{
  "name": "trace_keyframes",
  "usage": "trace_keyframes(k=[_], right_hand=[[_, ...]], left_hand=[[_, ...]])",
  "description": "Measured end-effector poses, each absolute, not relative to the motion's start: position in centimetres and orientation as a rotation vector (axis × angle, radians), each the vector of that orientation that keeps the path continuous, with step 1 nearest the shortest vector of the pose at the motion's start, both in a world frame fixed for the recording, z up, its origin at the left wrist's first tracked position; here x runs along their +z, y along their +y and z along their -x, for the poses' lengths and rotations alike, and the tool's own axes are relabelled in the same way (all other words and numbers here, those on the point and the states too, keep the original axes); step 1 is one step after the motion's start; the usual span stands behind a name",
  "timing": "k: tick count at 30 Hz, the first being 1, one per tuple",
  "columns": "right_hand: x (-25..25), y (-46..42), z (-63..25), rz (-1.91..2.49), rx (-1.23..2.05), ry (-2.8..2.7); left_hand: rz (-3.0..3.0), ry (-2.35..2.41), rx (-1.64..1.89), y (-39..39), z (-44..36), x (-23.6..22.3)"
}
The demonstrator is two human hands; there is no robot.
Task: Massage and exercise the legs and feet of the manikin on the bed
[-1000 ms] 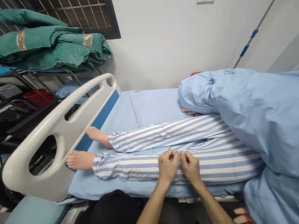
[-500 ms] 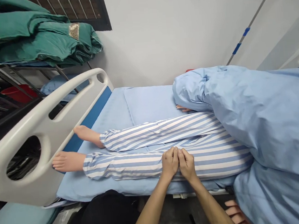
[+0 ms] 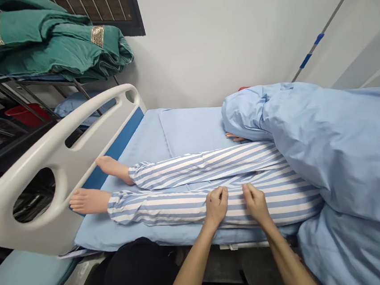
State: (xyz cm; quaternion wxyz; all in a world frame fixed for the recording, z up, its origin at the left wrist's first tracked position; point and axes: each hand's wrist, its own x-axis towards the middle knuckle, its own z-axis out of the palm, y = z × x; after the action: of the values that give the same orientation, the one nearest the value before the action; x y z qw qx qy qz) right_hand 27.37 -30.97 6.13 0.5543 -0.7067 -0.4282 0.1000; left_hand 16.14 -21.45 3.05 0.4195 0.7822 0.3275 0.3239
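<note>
A manikin-like figure lies on its back, its legs in blue-and-white striped trousers point(image 3: 182, 206) and its bare feet point(image 3: 90, 200) toward the footboard. My left hand point(image 3: 217, 205) is curled into a fist over the near leg, around the knee or lower thigh. Farther up the same thigh, my right hand point(image 3: 256, 202) is also a fist, with a gap of striped cloth between the two. No object shows in either hand. Whether the fists press on the leg or hover just above it, I cannot tell. A light blue quilt point(image 3: 345, 145) covers the upper body; some fingers point(image 3: 234, 136) peek out at its far edge.
The bed has a light blue sheet point(image 3: 191, 124) and a cream footboard point(image 3: 57, 124) at the left. Folded green cloth point(image 3: 66, 47) rests on a metal rack behind it. A pale green stool seat point(image 3: 29, 283) stands at the lower left. A pole point(image 3: 329, 23) leans at the right.
My fists were side by side and touching; now they are apart. My right fist has moved right, up the thigh, while the left stays about where it was. The view has shifted slightly.
</note>
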Motion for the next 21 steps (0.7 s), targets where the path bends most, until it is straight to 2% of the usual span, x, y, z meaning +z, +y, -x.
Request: trace_keyframes(k=[4, 10, 13, 21], right_hand=[[3.6, -30.6, -27.5, 1.725, 0.229, -0.985], [4.2, -30.7, -27.4, 1.703, 0.226, -1.002], [4.3, -30.7, -27.5, 1.681, 0.222, -1.003], [3.6, -30.7, -27.7, 1.683, 0.234, -0.934]], left_hand=[[-1.851, 0.849, 0.795, -21.7, -16.6, 4.0], [-1.598, 0.615, 0.853, -24.0, -17.6, 9.4], [-1.564, 0.527, 0.912, -24.8, -18.1, 10.7], [-1.839, 0.666, 0.790, -24.4, -19.8, 4.4]])
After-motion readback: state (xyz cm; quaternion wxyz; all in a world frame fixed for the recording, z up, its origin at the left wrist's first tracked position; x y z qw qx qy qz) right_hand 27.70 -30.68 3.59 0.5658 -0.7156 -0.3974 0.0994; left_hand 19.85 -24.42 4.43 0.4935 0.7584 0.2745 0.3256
